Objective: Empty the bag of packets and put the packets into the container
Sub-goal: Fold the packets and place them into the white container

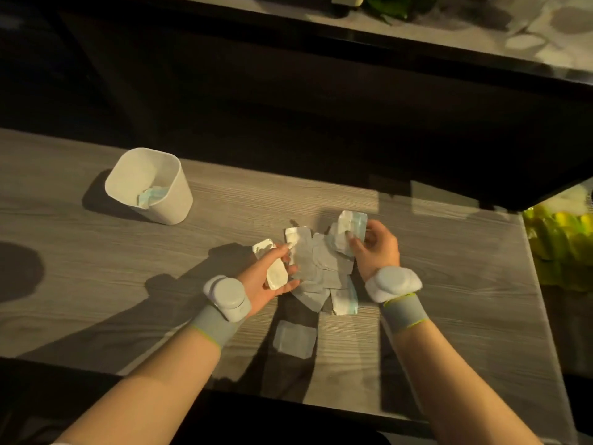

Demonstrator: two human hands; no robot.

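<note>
White packets (348, 231) gripped (both hands).

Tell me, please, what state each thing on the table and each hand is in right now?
Container: upright, open-topped, at least one packet inside.
Left hand: grip closed on white packets.
Right hand: grip closed on packets, raised above the pile.
Pile of packets: loose on the table, overlapping, between the hands.
Single packet: flat, apart from the pile, nearer the person.

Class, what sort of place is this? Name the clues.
Probably a home or office: a wood-grain table, a marble-look shelf with green leaves, and a white container.
</note>
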